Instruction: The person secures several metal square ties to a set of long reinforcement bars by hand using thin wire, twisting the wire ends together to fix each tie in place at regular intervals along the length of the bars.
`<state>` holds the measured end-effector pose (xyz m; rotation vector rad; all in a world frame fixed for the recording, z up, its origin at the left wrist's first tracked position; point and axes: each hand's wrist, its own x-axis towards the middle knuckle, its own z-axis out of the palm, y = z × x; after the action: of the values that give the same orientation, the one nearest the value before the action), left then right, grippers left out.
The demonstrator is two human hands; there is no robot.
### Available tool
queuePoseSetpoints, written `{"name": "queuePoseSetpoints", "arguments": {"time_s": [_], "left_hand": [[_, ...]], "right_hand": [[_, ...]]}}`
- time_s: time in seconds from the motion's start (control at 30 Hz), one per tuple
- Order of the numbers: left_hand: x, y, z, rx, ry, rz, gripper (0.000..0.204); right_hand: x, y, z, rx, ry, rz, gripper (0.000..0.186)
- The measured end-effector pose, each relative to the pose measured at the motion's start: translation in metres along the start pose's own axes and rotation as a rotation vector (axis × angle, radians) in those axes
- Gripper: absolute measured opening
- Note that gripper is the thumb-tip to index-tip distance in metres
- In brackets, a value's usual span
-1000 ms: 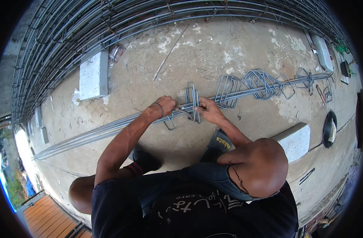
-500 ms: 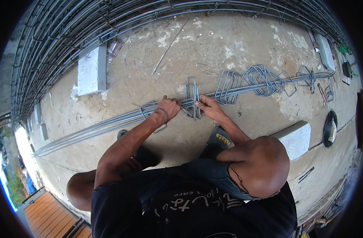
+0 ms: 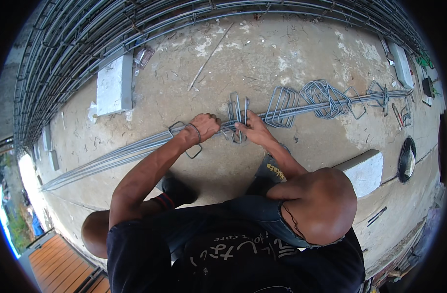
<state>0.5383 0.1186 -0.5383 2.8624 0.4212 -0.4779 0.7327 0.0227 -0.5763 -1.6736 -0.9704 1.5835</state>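
1. Stained concrete floor (image 3: 282, 63) fills most of what I see from my remote seat, with stacked rebar cages (image 3: 77, 63) curving along the far and left edges.
2. Long steel bars (image 3: 111, 156) lie bundled across the middle, running from the left toward the far right.
3. Left hand (image 3: 205, 126): fingers curled down over the bars; I cannot tell what it grips.
4. Right hand (image 3: 255, 129): thumb and fingers closed on a wire stirrup (image 3: 246, 105) at the bars, others just beside it to the left.
5. One loose stirrup (image 3: 194, 155) slants at the bars by the left wrist (the forearm hides part of it from me).
6. Farther right, I see rectangular stirrups (image 3: 326, 100) clustered along the bundle, some overlapping; a red-handled tool (image 3: 396, 116) lies near its right end.
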Motion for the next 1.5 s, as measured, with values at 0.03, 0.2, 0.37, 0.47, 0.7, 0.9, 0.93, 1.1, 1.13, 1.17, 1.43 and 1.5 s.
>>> {"name": "queuePoseSetpoints", "arguments": {"time_s": [0.03,0.2,0.37,0.47,0.7,0.9,0.93,1.1,1.13,1.17,1.43,1.5], "left_hand": [[0.001,0.001,-0.003,0.023,0.026,0.019,0.015],[-0.002,-0.006,-0.007,0.046,-0.066,0.065,0.016],[-0.003,-0.005,-0.006,0.071,-0.039,0.067,0.016],[-0.006,-0.003,-0.005,0.068,0.007,0.043,0.015],[-0.010,-0.004,-0.001,0.070,0.069,-0.025,0.013],[-0.008,-0.011,0.015,-0.014,0.178,-0.129,0.012],[-0.006,-0.010,0.017,-0.033,0.156,-0.166,0.012],[-0.012,-0.005,0.021,-0.100,0.249,-0.218,0.012],[-0.015,-0.004,0.021,-0.124,0.241,-0.217,0.013],[-0.014,-0.004,0.021,-0.127,0.235,-0.235,0.012],[0.014,-0.004,0.020,-0.368,0.218,-0.331,0.024],[0.013,-0.007,0.013,-0.576,0.218,-0.289,0.026]], "right_hand": [[0.005,-0.001,-0.006,0.093,-0.122,0.012,0.025],[-0.012,0.031,0.008,0.308,-0.180,-0.110,0.018],[-0.026,0.045,0.019,0.494,-0.176,-0.038,0.017],[-0.024,0.037,0.008,0.607,-0.151,0.101,0.016],[-0.038,0.040,0.027,-0.040,0.076,-0.259,0.033],[0.000,0.040,-0.016,-0.492,0.047,-0.591,0.037],[0.004,0.041,-0.020,-0.504,0.074,-0.644,0.035],[0.002,0.011,0.009,-0.119,-0.126,-0.099,0.017],[-0.001,0.005,0.013,-0.224,-0.108,-0.155,0.017],[0.003,0.006,0.014,-0.331,-0.069,-0.263,0.024],[-0.004,0.009,-0.016,-0.655,-0.009,-0.299,0.021],[-0.019,-0.001,-0.038,-0.576,0.005,-0.230,0.020]]}}
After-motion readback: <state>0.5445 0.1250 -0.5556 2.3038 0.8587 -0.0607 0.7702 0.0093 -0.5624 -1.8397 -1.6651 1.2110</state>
